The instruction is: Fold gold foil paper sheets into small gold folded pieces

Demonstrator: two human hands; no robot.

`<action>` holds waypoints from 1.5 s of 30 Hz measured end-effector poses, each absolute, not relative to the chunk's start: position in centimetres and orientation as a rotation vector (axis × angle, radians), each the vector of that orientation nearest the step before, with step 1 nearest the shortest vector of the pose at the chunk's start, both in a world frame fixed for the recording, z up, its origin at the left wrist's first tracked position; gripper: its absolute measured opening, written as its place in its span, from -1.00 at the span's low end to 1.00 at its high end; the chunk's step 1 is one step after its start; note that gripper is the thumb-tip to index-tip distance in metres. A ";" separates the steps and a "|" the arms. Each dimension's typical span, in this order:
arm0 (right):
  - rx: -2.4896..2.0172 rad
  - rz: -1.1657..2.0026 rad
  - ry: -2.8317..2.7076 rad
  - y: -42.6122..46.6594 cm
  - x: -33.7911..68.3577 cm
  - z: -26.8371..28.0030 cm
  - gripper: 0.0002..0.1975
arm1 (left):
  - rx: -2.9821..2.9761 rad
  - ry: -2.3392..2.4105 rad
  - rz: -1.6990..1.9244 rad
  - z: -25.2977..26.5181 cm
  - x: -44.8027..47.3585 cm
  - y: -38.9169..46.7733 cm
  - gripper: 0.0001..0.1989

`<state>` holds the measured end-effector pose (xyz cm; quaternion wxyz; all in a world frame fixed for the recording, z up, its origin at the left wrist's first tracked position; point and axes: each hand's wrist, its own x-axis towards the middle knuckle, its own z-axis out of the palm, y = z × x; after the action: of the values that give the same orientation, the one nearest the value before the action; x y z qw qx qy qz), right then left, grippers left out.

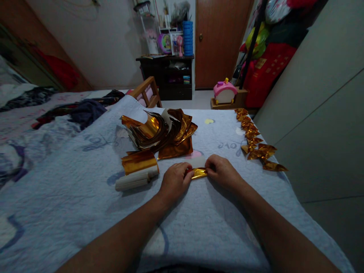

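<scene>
Between my hands lies a sheet of gold foil paper [199,173], its near edge turned up to show a gold strip and its far part showing the pale back. My left hand [176,177] pinches the left end of that strip with thumb and fingers. At the right end, my right hand [222,170] grips it the same way. Left of my left hand are a curled gold sheet [140,162] and a rolled pale paper bundle [133,181]. Beyond them sits a thick, fanned stack of gold foil sheets [153,131].
A row of folded gold foil pieces [251,131] runs along the right edge of the bed cover [199,227]. Dark clothes [88,113] lie at the left. A wooden chair [149,91], a pink toy case [224,93] and a dark cabinet [176,81] stand past the far edge.
</scene>
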<state>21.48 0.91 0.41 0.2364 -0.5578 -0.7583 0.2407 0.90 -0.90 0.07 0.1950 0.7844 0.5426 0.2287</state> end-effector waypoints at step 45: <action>-1.839 0.522 -2.026 0.8 20.8 0.3 -0.93 | 2.215 1.719 0.636 -0.5 0.3 -0.2 -0.47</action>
<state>20.80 0.82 0.26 0.1770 -0.6498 -0.7158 0.1844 0.33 -0.21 -0.47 0.1328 0.7636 0.5927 0.2191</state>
